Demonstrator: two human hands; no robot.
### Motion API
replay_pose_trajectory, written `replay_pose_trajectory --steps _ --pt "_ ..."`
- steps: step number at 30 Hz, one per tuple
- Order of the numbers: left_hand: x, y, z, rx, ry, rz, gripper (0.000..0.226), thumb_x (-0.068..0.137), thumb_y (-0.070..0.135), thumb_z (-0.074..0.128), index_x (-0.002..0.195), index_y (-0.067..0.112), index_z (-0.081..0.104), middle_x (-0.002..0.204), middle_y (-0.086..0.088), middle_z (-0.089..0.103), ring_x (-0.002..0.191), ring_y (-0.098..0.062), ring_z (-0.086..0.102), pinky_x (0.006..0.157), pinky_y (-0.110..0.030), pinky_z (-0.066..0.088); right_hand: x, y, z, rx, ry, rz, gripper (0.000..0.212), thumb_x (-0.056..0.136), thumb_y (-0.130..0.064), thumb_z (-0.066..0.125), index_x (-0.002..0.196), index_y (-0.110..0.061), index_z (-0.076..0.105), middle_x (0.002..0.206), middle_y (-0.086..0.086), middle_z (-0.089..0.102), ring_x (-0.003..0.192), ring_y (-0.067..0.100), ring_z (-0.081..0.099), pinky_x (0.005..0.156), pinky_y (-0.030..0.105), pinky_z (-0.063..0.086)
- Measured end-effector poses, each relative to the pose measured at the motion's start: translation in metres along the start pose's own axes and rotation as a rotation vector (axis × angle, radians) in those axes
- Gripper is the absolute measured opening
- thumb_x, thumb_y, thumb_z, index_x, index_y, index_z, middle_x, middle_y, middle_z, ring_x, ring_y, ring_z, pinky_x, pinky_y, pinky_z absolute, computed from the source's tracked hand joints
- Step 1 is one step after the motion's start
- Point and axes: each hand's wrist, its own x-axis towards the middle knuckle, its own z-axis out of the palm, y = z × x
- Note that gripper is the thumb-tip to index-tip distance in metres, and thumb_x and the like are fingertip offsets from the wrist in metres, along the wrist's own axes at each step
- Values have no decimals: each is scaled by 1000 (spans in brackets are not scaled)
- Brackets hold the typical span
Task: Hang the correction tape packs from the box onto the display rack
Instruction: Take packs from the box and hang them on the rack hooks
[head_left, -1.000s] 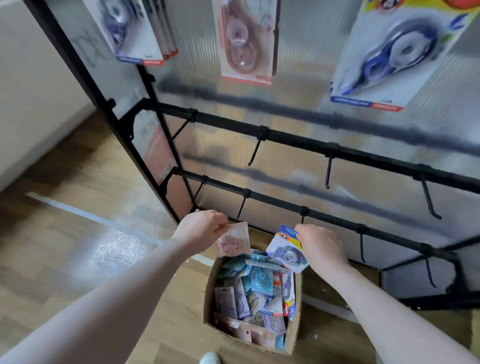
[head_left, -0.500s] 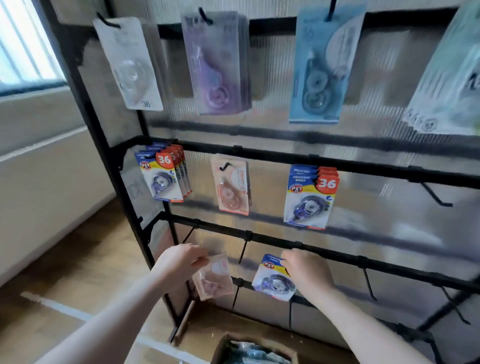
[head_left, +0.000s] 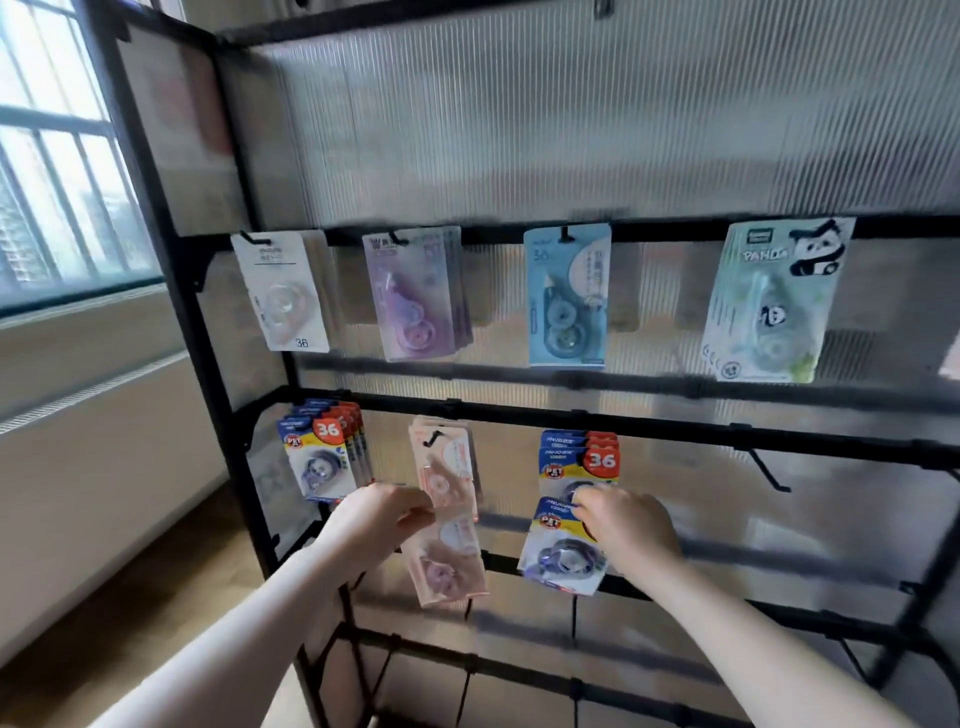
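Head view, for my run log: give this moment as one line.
left hand: grip on pink pack | right hand: grip on blue pack | both below matching hung stacks | neither hung yet

Barred window at left, daylight; beige wall below; wooden floor; ribbed translucent panel behind

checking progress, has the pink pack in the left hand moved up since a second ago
Yes. The pink pack in the left hand has risen from just above the box to right under the pink packs hanging on the rack, well above the lower bars.
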Motion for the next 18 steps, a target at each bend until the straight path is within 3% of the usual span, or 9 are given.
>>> replay_pose_trajectory --steps 7,11,14,16,18 --pt "13 11 -16 -39 45 22 20 91 35 57 99 22 70 95 5 70 84 -17 63 68 -29 49 16 8 -22 40 131 -36 27 98 -34 44 106 -18 64 106 -3 67 91 18 64 60 24 34" --pt "17 12 -17 -44 55 25 21 91 35 56 103 23 70 100 6 69 88 -16 63 70 -27 48 24 9 -27 25 109 -56 25 98 -31 44 103 -17 64 101 -3 66 89 18 63 59 24 33" --pt "23 10 -18 -59 73 28 20 90 34 57 102 24 70 102 7 69 89 -15 63 71 -26 48 29 9 -27 16 97 -87 18 94 -26 55 87 -14 66 86 0 67 76 21 63 45 22 23" --pt "28 7 -19 -81 108 28 20 89 33 60 102 24 71 102 8 68 89 -14 63 70 -25 47 31 9 -26 4 111 -117 18 76 -22 77 67 -14 64 63 -1 62 54 18 60 40 15 12" --pt "34 4 -22 -92 138 23 19 88 31 62 101 23 72 102 7 68 90 -14 63 71 -25 48 35 10 -27 -29 117 -99 27 62 -19 87 56 -17 60 51 -3 55 42 14 53 35 16 16"
